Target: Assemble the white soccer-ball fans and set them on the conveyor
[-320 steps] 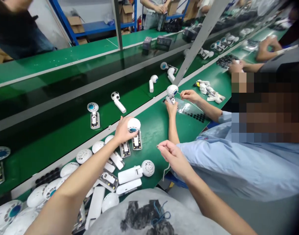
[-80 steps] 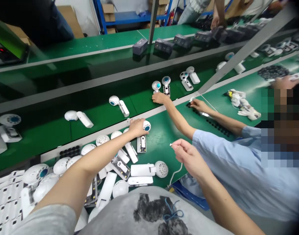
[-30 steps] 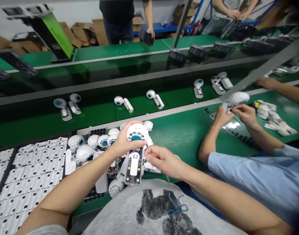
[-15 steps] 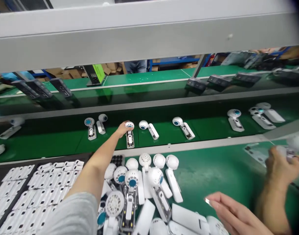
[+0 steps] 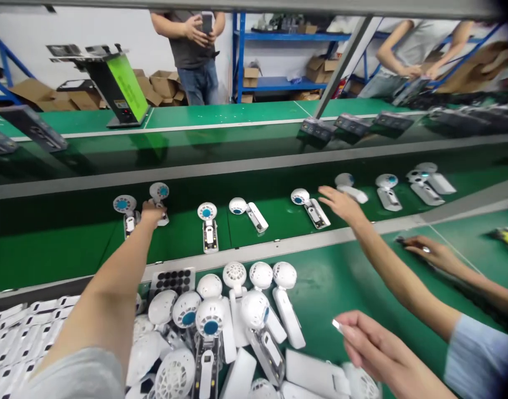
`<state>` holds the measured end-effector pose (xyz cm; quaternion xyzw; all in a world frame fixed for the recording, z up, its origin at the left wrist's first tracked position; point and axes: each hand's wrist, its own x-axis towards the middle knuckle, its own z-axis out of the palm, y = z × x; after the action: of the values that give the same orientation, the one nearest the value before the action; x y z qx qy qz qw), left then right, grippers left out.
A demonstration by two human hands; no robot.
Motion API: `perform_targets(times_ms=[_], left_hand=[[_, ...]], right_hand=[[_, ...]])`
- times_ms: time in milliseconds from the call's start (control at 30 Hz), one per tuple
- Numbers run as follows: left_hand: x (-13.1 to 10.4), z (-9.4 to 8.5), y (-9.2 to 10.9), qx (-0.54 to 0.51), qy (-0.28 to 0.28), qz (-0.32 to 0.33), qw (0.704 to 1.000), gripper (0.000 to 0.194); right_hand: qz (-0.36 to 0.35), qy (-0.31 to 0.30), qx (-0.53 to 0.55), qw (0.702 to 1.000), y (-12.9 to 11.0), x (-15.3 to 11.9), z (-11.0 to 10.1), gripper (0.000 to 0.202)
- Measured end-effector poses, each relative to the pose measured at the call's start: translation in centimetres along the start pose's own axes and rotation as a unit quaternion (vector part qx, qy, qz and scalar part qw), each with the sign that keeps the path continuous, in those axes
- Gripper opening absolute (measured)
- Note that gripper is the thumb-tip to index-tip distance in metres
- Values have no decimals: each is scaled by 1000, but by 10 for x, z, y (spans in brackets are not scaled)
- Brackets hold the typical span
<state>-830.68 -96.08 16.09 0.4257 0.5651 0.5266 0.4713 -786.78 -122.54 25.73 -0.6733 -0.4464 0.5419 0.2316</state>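
Note:
My left hand (image 5: 153, 213) is stretched out over the green belt, its fingers closed around the handle of a white handheld fan (image 5: 159, 191) with a blue centre. Beside it lies another fan with an open handle (image 5: 124, 204). Low on the right, my right hand (image 5: 374, 346) pinches a small, shiny whitish piece (image 5: 337, 326) between thumb and fingers; its exact kind is too small to tell. Between my arms is a heap of white fans (image 5: 211, 318), some with circuit parts exposed in the handle.
White handle covers (image 5: 29, 338) fill trays at the left. A sheet of black round pads (image 5: 173, 281) lies behind the heap. Other fans (image 5: 207, 211) are spaced along the belt. A co-worker's hand (image 5: 343, 204) reaches over the belt; another person's hand (image 5: 428, 250) is at the right.
My left hand has left one fan on the belt and moved left to another. The view has tilted up. A co-worker's arm now stretches over the belt. My right hand still pinches the small piece.

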Motion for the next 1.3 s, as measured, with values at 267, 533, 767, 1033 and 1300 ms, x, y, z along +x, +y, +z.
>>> perform_targets(times_ms=[267, 533, 767, 1033, 1300], left_hand=[[-131, 118, 42, -113, -74, -172, 976, 30], [-265, 198, 70, -235, -224, -303, 896, 30], [-292, 209, 81, -182, -218, -277, 918, 32], [-306, 213, 83, -72, -291, -259, 918, 35], [-316, 222, 75, -59, -272, -297, 913, 43]], right_hand=[[-95, -59, 41, 993, -6, 4, 20, 25], [-205, -46, 47, 977, -17, -18, 34, 8], [-218, -57, 73, 972, -10, -34, 29, 8], [-220, -97, 3, 971, 1, -38, 20, 8], [-169, -90, 14, 981, 10, -33, 26, 9]])
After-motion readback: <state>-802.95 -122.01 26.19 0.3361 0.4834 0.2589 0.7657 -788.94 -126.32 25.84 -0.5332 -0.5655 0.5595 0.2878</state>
